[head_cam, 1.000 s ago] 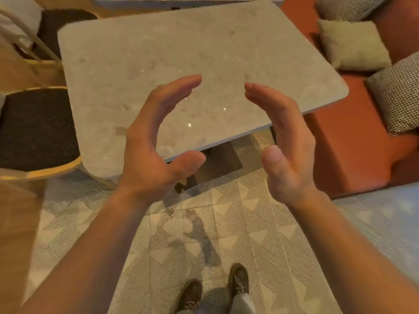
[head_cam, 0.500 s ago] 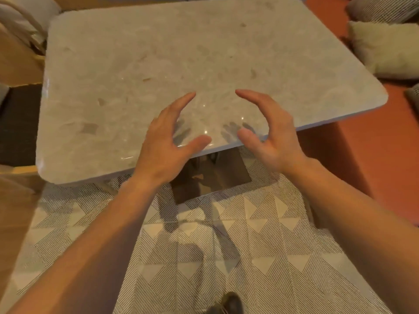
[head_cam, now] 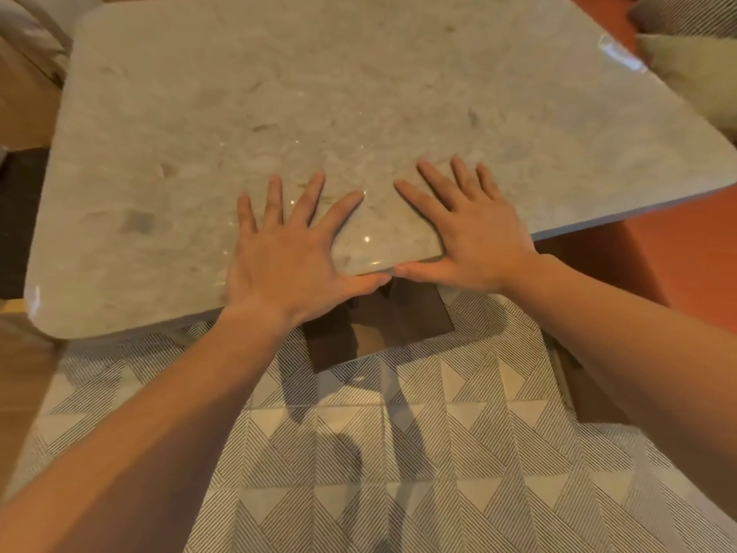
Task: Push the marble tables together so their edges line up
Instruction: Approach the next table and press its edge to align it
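The left hand [head_cam: 287,253] lies flat, fingers spread, on the marble table [head_cam: 359,93], its thumb along the near edge. The right hand [head_cam: 474,233] mirrors it just beside, the thumb tips almost touching. Both sit at the slab's 6 o'clock edge, above the dark pedestal base [head_cam: 379,325].

Pushing toward 12 o'clock from so narrow a hold could let the top swivel askew, or the base could snag on the tiled floor [head_cam: 399,453].

In view: two hands, one marble table (its partner unseen), one base.
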Available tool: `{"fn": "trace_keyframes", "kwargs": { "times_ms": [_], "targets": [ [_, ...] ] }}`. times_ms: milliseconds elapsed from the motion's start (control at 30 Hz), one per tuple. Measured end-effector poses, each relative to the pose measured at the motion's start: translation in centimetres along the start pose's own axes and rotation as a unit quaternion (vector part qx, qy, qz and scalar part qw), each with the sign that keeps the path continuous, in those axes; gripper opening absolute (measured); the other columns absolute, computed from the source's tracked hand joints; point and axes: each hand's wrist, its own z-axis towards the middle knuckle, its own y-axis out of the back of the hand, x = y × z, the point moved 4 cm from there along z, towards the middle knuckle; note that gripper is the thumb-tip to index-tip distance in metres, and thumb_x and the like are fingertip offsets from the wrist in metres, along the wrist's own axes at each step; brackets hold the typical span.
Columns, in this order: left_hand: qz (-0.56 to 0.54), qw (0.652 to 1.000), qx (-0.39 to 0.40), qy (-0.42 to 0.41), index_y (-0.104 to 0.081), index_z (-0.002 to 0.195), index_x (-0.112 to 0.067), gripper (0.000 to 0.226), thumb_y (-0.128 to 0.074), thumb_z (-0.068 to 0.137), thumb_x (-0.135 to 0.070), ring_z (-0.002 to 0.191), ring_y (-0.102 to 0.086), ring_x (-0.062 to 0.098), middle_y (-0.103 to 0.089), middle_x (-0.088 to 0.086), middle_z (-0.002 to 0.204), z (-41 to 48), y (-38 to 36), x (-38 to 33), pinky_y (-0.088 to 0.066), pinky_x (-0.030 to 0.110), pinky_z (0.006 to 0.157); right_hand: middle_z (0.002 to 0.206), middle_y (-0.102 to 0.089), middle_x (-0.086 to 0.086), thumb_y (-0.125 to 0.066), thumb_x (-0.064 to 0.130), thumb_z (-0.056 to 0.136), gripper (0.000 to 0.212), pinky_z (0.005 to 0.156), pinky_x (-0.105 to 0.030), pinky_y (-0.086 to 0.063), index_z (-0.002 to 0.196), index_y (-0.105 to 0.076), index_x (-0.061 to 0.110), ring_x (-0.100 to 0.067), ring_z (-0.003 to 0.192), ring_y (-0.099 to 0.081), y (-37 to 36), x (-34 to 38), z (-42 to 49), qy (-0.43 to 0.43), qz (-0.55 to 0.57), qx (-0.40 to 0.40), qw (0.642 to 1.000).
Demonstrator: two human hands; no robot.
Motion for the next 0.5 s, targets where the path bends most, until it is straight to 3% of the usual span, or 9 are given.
{"fn": "trace_keyframes", "kwargs": {
  "times_ms": [167,367,500],
  "targets": [
    [0.012,1.000,-0.002,0.003,0.003,0.165,-0.058,0.119,0.002,0.060,-0.114,0.166,-0.007,0.050,-0.005,0.000,0.183,0.3,-0.2,0.1,-0.009,0.073,0.129,0.182,-0.006,-0.007,0.002,0.107,0.068,0.123,0.131,-0.063,-0.008,0.170,0.000,0.040,-0.048,0.165,-0.007,0.0,-0.9,0.4,0.018,-0.039,0.051,0.998],
    [0.015,1.000,-0.012,0.015,0.004,0.161,-0.065,0.117,-0.003,0.057,-0.117,0.166,-0.011,0.049,-0.007,0.001,0.183,0.5,-0.5,0.3,-0.009,0.074,0.128,0.182,-0.002,-0.003,0.007,0.109,0.064,0.119,0.132,-0.059,-0.008,0.167,0.009,0.049,-0.045,0.166,-0.007,0.0,-1.8,1.1,0.045,-0.053,0.048,0.996],
    [0.015,1.000,-0.017,0.020,0.002,0.159,-0.066,0.119,0.000,0.052,-0.118,0.166,-0.014,0.046,-0.011,-0.001,0.182,0.6,-0.5,0.5,-0.011,0.072,0.128,0.182,-0.006,-0.002,0.008,0.111,0.061,0.124,0.133,-0.058,-0.008,0.168,0.004,0.048,-0.043,0.166,-0.009,-0.2,-1.5,1.3,0.049,-0.041,0.034,0.997]
  ]
}}
